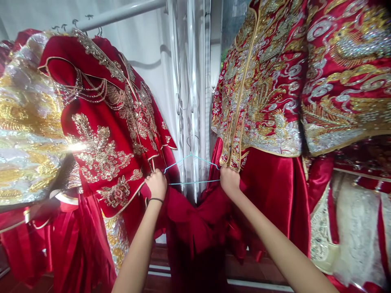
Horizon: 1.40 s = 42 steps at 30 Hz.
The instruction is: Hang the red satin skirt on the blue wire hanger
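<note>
head view: a blue wire hanger [192,169] is held level between two raised hands, with red cloth [189,219] draped below it. the left hand [156,184] is closed in a grip on the hanger's left end, the right hand [229,180] on its right end. embroidered red gowns [113,122] are hung from a rail [122,14] on either side.

My left hand [156,184] and right hand [229,180] covered both ends of the blue wire hanger [191,169], so its clips stayed hidden. The red skirt [195,228] ran off the bottom edge. My elbows were cut off too.
</note>
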Available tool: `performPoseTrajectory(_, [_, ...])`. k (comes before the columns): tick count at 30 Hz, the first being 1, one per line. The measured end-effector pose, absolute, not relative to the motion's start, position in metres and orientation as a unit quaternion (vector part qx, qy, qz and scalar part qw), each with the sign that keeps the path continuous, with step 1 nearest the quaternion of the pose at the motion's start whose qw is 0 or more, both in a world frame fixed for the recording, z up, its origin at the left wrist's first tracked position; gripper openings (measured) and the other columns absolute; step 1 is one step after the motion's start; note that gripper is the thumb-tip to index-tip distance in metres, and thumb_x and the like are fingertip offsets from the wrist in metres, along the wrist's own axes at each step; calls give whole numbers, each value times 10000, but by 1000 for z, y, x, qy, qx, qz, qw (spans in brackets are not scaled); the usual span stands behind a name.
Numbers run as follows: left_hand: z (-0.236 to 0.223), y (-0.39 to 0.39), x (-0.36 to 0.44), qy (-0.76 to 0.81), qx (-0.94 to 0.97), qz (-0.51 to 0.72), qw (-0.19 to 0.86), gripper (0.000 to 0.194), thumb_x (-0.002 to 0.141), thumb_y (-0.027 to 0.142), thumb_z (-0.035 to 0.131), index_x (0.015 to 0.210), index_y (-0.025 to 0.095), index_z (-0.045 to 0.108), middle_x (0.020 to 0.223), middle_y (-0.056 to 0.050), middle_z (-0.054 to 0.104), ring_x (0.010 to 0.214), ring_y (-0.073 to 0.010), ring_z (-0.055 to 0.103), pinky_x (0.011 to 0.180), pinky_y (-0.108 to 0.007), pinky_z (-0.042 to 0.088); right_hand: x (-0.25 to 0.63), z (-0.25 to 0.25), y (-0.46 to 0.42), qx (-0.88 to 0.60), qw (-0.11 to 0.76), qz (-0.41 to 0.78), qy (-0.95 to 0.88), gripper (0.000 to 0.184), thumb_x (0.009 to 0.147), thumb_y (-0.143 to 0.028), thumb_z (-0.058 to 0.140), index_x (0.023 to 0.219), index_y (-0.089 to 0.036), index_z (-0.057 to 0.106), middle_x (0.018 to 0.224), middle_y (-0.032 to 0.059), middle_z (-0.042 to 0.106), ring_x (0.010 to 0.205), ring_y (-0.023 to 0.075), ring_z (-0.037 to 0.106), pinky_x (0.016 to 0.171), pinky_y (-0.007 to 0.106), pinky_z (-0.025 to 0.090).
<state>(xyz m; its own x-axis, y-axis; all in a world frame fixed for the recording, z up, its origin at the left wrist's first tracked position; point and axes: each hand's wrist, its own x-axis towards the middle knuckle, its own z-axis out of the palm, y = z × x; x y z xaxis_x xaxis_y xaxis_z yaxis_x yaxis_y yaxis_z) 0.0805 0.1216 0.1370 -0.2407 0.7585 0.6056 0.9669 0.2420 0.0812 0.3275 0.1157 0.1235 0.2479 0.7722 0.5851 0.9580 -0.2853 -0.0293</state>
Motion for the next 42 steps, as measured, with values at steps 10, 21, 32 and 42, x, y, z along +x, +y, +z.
performPoseTrajectory(10, [151,116,58,-743,-603,-254,139,304,837,214,288,973,75,521,830,-196,653,783,-297,642,667,-365,468,354,140,112,-772,240,-109,-578,274,855,-168,337,987,-92,565,877,176,647,816,246,628,686,305,436])
performPoseTrajectory(21, [157,133,7,-744,-557,-369,6,226,737,249,417,786,129,603,846,-175,663,880,-304,615,767,-394,463,403,134,116,-752,452,21,-478,256,744,-215,430,799,-90,646,751,129,651,738,228,599,632,267,407])
performPoseTrajectory(32, [62,102,2,-747,-429,-496,-107,195,689,196,359,749,134,535,570,-35,578,559,-174,585,565,-293,489,399,50,99,-664,606,84,-430,441,668,-114,349,1033,-67,593,968,126,661,835,183,622,743,271,461])
performPoseTrajectory(42, [-124,1,17,-800,-457,-345,-180,187,729,286,479,914,268,493,788,-37,625,796,-257,646,739,-387,518,361,-120,-6,-775,356,124,-508,157,703,-294,505,619,-276,636,668,28,669,698,252,656,616,339,515])
